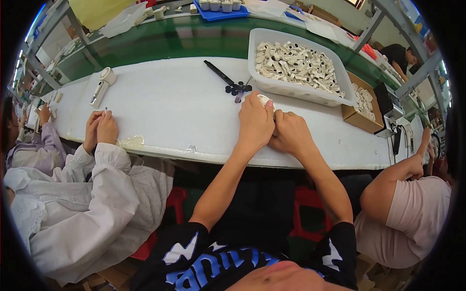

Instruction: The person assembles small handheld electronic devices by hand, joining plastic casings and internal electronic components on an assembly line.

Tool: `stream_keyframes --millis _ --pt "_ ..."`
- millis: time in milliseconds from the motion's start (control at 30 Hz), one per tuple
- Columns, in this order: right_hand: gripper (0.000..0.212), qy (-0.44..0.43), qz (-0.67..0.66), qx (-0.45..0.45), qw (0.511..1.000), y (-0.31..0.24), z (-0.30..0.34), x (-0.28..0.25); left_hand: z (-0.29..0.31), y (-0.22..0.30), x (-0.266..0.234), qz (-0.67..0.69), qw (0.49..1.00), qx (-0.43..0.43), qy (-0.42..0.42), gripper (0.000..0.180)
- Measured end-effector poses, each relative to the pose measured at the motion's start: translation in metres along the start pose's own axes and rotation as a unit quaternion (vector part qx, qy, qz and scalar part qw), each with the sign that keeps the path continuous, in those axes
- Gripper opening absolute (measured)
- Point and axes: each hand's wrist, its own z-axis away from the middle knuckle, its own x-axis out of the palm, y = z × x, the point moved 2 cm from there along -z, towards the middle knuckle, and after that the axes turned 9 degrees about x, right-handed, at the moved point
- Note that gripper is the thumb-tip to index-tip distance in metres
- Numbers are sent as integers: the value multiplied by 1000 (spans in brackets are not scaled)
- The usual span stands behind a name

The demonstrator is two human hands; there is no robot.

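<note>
Above the near edge of the white-covered bench point(170, 106), both my hands are together. Closed around a white plastic part with a round end point(263, 100) is my left hand point(255, 121), its thumb lying along the part. My right hand point(292, 132) presses against the same part from the right, fingers curled; most of what lies between the hands is hidden. Just beyond them are a cluster of small black round pieces point(238, 89) and a black pen-like tool point(218, 72).
A translucent bin point(347, 97) full of small white parts stands at the far right, beside a cardboard box point(354, 115) and a black device point(388, 104). At left lies a white round-headed device point(102, 87), near a co-worker's hands point(102, 127). Another person sits at right.
</note>
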Motion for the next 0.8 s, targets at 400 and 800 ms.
stream_keyframes --millis 400,800 --pt "54 288 -92 9 953 0 51 2 10 0 -13 111 993 -13 19 75" --pt "42 310 -116 -20 943 8 47 9 0 -3 3 21 999 6 23 73"
